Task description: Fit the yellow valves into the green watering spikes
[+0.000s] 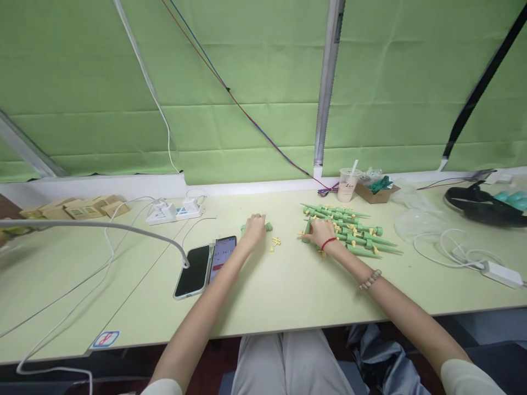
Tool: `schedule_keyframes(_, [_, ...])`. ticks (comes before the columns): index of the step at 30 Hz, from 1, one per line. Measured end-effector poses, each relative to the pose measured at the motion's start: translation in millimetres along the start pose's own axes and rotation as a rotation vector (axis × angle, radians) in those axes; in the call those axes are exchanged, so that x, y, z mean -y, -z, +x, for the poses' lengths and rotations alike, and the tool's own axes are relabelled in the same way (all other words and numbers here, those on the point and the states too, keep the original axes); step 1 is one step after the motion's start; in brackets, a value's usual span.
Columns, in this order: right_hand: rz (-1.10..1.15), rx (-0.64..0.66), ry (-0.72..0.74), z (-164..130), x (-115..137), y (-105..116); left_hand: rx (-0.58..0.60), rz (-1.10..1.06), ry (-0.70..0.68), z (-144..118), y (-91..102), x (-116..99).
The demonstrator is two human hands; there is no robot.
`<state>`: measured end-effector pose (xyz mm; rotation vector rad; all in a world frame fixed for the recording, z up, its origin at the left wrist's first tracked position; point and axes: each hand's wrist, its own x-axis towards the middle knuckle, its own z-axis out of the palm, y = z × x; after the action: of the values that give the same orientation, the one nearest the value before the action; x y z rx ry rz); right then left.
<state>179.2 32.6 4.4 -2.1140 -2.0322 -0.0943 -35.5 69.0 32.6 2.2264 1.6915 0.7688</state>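
Observation:
My left hand (254,230) is closed over small green plastic parts on the table; one green end (269,226) shows at its right side. The fingers hide most of what they hold. Several tiny yellow pieces (276,241) lie loose just to the right of that hand. My right hand (321,232), a red string at its wrist, pinches a green pointed plastic piece (307,228) at the left edge of a pile. This pile of green spiked plastic parts (364,240) with yellow bits attached spreads behind and to the right of the hand.
Two phones (193,271) lie by my left forearm. A power strip (175,213), wooden blocks (88,207) and white cables occupy the left. Toward the back right stand a drink cup (347,185) and a cardboard box (375,193); a black strap (486,204) and a white adapter (501,274) lie farther right.

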Motion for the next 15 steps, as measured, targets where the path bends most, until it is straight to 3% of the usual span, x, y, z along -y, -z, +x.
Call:
schedule_keyframes(4, [-0.011,-0.074,0.010,0,1,-8,-0.031,-0.126,0.008,-7,-32.4,24])
schedule_keyframes(7, [0.114,-0.334,-0.015,-10,2,-4,-0.091,-0.268,0.009,-4,-40.3,34])
schedule_keyframes(9, [0.258,-0.486,0.063,-19,8,1,-0.134,-0.354,0.020,-1,-39.3,37])
schedule_keyframes(10, [0.331,-0.493,0.139,-22,13,3,-0.153,-0.410,0.028,-1,-37.6,37])
schedule_keyframes(12, [0.451,-0.362,0.282,-25,29,3,-0.177,-0.618,0.044,-3,-32.9,34])
schedule_keyframes(15, [0.514,-0.110,0.278,-15,58,-5,-0.207,-1.035,0.080,-16,-25.2,26])
